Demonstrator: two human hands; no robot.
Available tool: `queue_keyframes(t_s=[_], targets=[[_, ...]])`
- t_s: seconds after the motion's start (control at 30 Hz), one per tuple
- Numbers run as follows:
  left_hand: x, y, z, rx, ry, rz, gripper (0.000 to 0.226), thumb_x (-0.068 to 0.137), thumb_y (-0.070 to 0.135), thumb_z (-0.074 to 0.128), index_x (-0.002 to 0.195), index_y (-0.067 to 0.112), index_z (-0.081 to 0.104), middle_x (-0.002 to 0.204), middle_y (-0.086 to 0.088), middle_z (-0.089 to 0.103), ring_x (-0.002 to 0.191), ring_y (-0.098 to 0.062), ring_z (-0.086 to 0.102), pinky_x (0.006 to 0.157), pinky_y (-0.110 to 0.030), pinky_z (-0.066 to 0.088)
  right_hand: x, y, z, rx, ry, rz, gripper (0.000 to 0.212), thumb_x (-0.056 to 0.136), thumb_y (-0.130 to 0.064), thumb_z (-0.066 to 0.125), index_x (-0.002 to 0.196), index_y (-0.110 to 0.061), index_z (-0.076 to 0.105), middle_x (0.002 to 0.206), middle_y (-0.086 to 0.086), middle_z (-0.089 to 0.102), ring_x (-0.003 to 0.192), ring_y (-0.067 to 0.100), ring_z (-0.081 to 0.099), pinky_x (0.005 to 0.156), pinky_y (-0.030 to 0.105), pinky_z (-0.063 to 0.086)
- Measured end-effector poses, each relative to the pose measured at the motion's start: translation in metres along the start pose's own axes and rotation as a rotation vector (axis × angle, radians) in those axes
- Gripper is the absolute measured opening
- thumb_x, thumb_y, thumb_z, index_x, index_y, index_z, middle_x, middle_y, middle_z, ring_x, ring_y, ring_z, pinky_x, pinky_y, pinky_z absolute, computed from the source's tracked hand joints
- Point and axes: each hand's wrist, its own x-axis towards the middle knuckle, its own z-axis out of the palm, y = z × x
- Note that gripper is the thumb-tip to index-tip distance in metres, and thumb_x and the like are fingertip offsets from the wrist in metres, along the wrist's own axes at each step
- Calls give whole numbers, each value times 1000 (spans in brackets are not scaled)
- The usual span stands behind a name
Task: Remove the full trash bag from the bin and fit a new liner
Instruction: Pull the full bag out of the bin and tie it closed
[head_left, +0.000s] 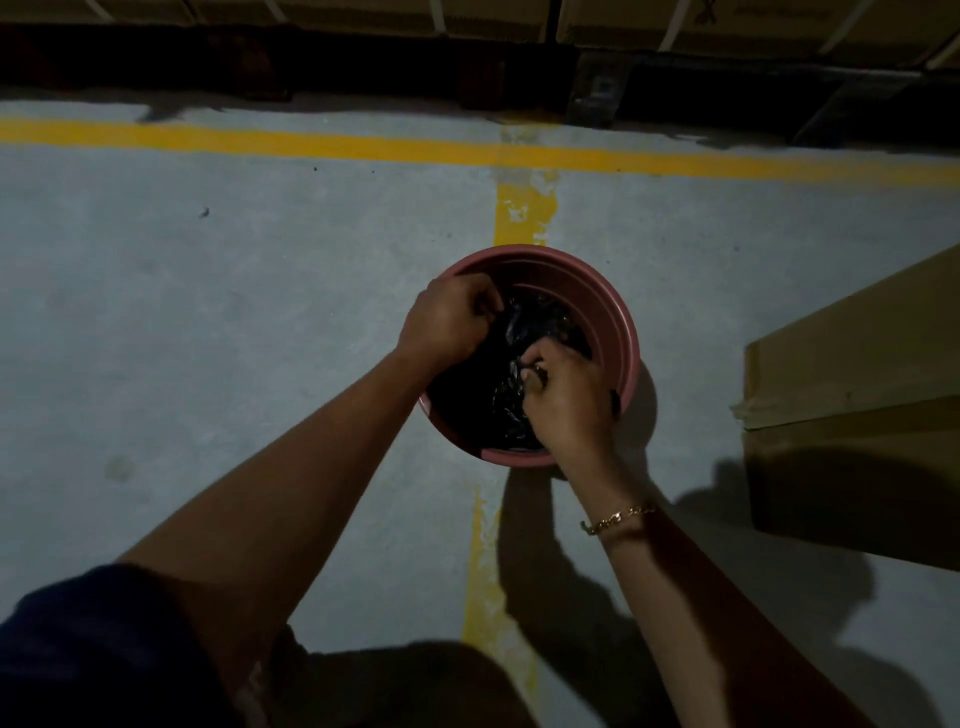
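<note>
A round pink bin (597, 291) stands on the grey floor in front of me, seen from above. Inside it lies a crumpled black plastic bag (524, 338), glossy and bunched toward the middle. My left hand (449, 319) reaches over the bin's left rim, its fingers closed on the bag's upper left edge. On the near right side, my right hand (563, 397) pinches a fold of the same black plastic. A gold bracelet sits on my right wrist. What lies under the bag is hidden.
A large cardboard box (852, 395) lies on the floor just right of the bin. Yellow painted lines (311, 140) cross the concrete floor. Stacked strapped cartons on dark pallets (623, 26) line the far side. Lighting is dim.
</note>
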Motion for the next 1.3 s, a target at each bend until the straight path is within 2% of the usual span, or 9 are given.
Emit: queue_keyframes(t_s=[0.23,0.33,0.43,0.57,0.67,0.87,1.07,1.2,1.3], targets=[[15,3,6,340,-2,-5,25,85,15,60,106,22,71,107,-12,73,95,-37,68,76,-39,52,-7,16,-5,-258,-180,-15,20,94,-16,61,110,-21,71,109,2,71,96,26,69,70,28,46],[4,9,12,133,150,-111,24,81,19,60,103,21,69,100,-4,72,90,-29,66,74,-34,49,9,11,-12,212,-202,247,14,92,-15,61,89,-28,65,89,-3,72,82,23,71,64,31,54],[-16,8,23,-309,133,-206,26,83,25,56,107,19,66,105,-2,73,98,-24,67,87,-37,50,28,2,-20,705,-148,352,23,96,-11,56,107,-29,66,116,0,68,107,22,66,86,38,58],[-48,-1,35,44,-206,-75,80,74,41,52,151,24,39,144,-9,57,134,-32,49,106,-48,34,35,7,-13,-369,-486,-180,71,87,-28,62,153,-26,35,161,1,31,144,28,28,114,50,30],[-56,-6,26,17,-253,-21,91,71,44,54,157,21,30,147,-10,54,136,-31,47,111,-48,36,27,6,-3,-560,-392,-327,57,88,-26,64,142,-25,44,151,-1,44,135,29,34,103,50,36],[-59,-18,-40,-233,95,26,73,76,62,57,137,20,59,135,-5,60,126,-23,54,107,-43,44,56,-29,-62,-276,-199,-158,47,85,-45,59,130,-33,62,130,5,66,126,33,50,103,46,43],[-69,-27,-124,-641,-59,57,86,70,64,74,144,36,41,145,1,53,130,-15,56,105,-36,50,77,-130,-143,262,-265,-91,8,87,-28,73,93,-24,73,94,-2,76,87,15,73,81,33,58],[-82,-67,-185,-636,172,-26,77,68,55,79,135,36,48,125,12,65,112,4,65,90,-16,53,79,-209,-86,443,-255,-168,7,95,-28,67,88,-26,64,82,-11,67,75,5,65,70,21,49],[-94,-135,-208,-713,377,-193,59,76,52,70,128,27,58,123,6,69,116,-9,66,101,-32,52,75,-245,-13,688,-369,-144,12,96,-34,64,102,-23,65,95,-6,71,85,3,68,79,23,50]])
